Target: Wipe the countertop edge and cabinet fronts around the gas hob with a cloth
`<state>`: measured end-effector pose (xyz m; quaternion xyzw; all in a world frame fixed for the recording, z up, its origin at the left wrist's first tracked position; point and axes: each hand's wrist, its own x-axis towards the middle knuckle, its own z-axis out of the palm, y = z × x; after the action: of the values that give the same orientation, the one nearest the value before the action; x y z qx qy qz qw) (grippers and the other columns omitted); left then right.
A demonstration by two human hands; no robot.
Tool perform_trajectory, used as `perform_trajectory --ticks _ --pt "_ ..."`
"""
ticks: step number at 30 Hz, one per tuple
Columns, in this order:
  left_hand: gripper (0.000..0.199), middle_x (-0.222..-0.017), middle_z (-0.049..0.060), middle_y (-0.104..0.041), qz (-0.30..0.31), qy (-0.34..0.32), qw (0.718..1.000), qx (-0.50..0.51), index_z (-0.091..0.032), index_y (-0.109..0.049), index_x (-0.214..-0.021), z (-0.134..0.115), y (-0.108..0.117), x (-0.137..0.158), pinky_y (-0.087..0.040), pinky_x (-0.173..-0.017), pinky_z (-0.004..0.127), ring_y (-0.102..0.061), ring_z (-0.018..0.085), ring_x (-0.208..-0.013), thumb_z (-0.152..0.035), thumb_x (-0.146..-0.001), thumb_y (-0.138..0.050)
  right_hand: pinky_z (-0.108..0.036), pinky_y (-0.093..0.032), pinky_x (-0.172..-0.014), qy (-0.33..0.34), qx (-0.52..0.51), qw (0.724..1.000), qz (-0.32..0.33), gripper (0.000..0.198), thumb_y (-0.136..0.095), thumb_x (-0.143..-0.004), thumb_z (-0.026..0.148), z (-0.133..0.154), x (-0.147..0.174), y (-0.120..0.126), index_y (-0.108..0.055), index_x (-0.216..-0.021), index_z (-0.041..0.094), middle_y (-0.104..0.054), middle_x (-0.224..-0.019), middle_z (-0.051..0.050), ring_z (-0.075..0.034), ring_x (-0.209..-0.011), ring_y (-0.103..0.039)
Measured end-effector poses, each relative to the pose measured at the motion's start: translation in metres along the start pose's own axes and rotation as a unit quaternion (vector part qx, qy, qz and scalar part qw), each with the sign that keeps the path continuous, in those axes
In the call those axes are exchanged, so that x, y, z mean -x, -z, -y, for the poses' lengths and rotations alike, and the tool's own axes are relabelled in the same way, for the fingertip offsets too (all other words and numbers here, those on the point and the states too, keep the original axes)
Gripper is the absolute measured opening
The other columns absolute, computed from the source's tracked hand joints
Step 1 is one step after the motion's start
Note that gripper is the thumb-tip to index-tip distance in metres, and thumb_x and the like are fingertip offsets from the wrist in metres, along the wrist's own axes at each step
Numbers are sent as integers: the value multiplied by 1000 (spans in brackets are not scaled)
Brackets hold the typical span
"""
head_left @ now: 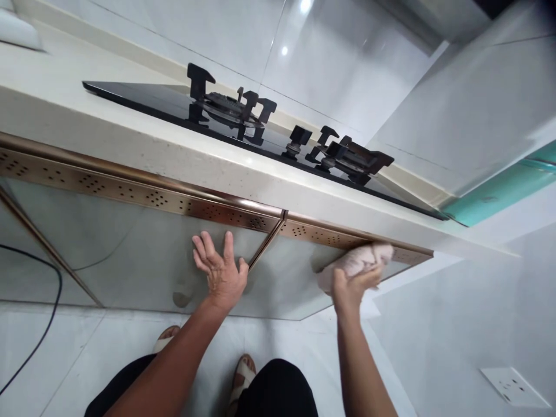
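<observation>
Cloth (357, 260) in right hand (353, 287), hob (273, 141) above, cable (60, 285) far left

No text, label, brand, number or sign can be read.
</observation>
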<state>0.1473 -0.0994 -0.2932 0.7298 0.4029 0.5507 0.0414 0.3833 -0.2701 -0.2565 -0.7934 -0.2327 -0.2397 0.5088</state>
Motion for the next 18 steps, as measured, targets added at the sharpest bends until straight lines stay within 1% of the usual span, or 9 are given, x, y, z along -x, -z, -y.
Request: perform_trajectory --ticks 2,4,6,8,9,11,13,15,18 --pt "90 -165 24 9 0 -6 1000 -1 -18 -24 -157 0 2 0 -18 -114 73 9 47 -152 -13 -78 -67 -64 -24 -113 137 69 988 13 104 -64 -66 30 25 26 -14 -14 -154 6 -24 -148 -25 -40 -137 -24" --pt "89 -165 23 9 2 -11 1000 0 -18 -24 -157 0 4 0 -18 -115 72 9 47 -152 -13 -78 -66 -65 -29 -108 261 98 959 50 88 -64 -70 24 37 56 -31 -30 -151 13 -31 -143 -22 -39 -131 -32" --pt "90 -166 23 9 2 -11 1000 0 -19 -23 -157 1 4 0 -18 -115 72 8 47 -152 -12 -78 -66 -61 -33 -106 372 90 917 110 68 -62 -77 18 36 87 -49 -46 -143 25 -34 -140 -15 -35 -127 -37" --pt "93 -166 21 10 -3 -12 1000 -2 -20 -22 -158 2 3 1 -17 -116 72 8 46 -152 -9 -76 -64 -52 -36 -106 449 70 869 198 56 -60 -84 16 25 114 -66 -55 -137 33 -39 -137 -11 -30 -125 -40" --pt "94 -166 21 11 -7 -13 1000 -4 -20 -21 -158 2 2 1 -17 -116 71 7 46 -152 -8 -76 -64 -47 -39 -104 466 68 847 248 54 -59 -87 16 17 125 -74 -56 -137 36 -43 -132 -9 -27 -121 -42" --pt "95 -166 20 11 -13 -17 1000 -4 -20 -20 -159 3 0 1 -17 -116 71 7 46 -152 -9 -75 -64 -36 -43 -96 462 83 811 350 53 -58 -89 15 -1 144 -89 -57 -137 38 -52 -117 -7 -23 -109 -47" --pt "96 -167 20 11 -15 -20 1000 -2 -20 -20 -159 4 -1 1 -16 -116 71 6 46 -152 -13 -76 -66 -30 -44 -85 434 102 790 420 53 -57 -90 14 -20 157 -100 -58 -136 41 -55 -103 -5 -21 -97 -48" --pt "96 -167 20 11 -16 -22 1000 -1 -19 -21 -159 4 -1 1 -16 -116 71 5 47 -152 -14 -75 -67 -27 -43 -79 400 104 792 449 53 -58 -89 13 -39 167 -108 -59 -133 43 -56 -98 -3 -19 -94 -49" --pt "96 -167 21 10 -15 -25 1000 -7 -18 -22 -158 4 -1 1 -16 -115 72 5 48 -152 -14 -74 -67 -27 -43 -78 336 101 826 441 49 -61 -85 12 -73 179 -109 -63 -125 40 -56 -98 -2 -19 -93 -51"
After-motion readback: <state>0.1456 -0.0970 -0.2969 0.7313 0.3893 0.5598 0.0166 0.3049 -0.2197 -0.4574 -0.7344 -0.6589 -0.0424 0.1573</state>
